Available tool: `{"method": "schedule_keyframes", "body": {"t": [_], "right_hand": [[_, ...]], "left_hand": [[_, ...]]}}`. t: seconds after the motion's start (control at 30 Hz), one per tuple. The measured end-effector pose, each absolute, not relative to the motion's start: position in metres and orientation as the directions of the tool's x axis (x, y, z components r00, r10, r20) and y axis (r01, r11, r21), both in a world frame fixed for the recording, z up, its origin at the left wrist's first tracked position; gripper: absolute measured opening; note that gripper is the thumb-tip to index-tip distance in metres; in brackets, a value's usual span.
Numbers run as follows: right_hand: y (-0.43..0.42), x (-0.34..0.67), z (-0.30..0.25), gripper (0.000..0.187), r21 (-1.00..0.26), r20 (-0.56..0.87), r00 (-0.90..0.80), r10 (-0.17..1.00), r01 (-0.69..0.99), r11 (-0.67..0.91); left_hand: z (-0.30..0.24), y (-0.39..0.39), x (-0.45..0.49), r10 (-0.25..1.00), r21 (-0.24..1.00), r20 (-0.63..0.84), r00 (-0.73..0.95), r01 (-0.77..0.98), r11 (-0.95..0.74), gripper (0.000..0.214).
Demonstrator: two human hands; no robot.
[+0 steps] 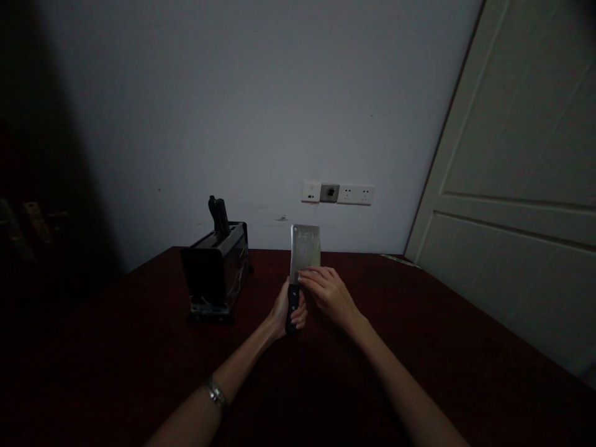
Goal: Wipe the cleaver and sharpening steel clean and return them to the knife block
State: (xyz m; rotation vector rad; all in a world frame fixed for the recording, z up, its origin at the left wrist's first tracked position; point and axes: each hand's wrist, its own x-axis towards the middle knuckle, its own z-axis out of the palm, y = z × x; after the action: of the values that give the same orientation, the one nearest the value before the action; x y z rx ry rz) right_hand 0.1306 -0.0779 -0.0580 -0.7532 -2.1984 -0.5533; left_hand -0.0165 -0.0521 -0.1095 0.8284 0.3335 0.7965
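Observation:
My left hand (pixel 287 310) is wrapped round the black handle of a cleaver (pixel 305 251), holding it upright over the dark red table (pixel 419 347). The wide steel blade points up. My right hand (pixel 326 290) rests against the lower part of the blade, fingers stretched towards its flat side. A metal bracelet sits on my left wrist (pixel 216 395).
A black knife block (pixel 216 270) stands on the table to the left of my hands, with a dark knife handle (pixel 218 215) sticking out of its top. Wall sockets (pixel 338 193) sit on the white wall behind. A pale door (pixel 521 186) is at the right.

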Motion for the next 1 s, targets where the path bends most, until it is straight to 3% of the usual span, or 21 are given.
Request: {"method": "schedule_keyframes", "body": {"t": [0.1,0.27,0.47,0.6,0.73,0.83,1.0], "right_hand": [[-0.07,0.13,-0.068,0.038,0.11,0.742,-0.587,0.324,0.583,0.805],[-0.072,0.132,-0.065,0.039,0.0,0.806,-0.44,0.396,0.67,0.743],[-0.083,0.144,-0.046,0.033,0.012,0.939,-0.244,0.244,0.731,0.683],[-0.076,0.145,-0.037,0.031,0.191,0.886,-0.442,0.137,0.62,0.761],[-0.06,0.139,-0.027,0.026,0.309,0.675,-0.716,0.179,0.494,0.813],[-0.052,0.138,-0.022,0.028,0.318,0.536,-0.819,0.203,0.419,0.85],[-0.05,0.146,-0.017,0.055,0.255,0.427,-0.881,0.204,0.334,0.907]], "left_hand": [[-0.108,-0.053,-0.016,0.749,0.762,0.026,0.662,-0.498,0.414,0.066],[-0.102,-0.055,-0.017,0.757,0.738,0.071,0.65,-0.545,0.398,0.064],[-0.103,-0.054,-0.019,0.773,0.719,0.088,0.629,-0.577,0.388,0.062],[-0.105,-0.052,-0.02,0.755,0.729,0.086,0.65,-0.558,0.397,0.06],[-0.105,-0.051,-0.019,0.722,0.732,0.085,0.686,-0.535,0.422,0.063],[-0.104,-0.053,-0.019,0.715,0.73,0.077,0.695,-0.528,0.435,0.063],[-0.101,-0.054,-0.02,0.726,0.689,0.064,0.684,-0.557,0.464,0.063]]}}
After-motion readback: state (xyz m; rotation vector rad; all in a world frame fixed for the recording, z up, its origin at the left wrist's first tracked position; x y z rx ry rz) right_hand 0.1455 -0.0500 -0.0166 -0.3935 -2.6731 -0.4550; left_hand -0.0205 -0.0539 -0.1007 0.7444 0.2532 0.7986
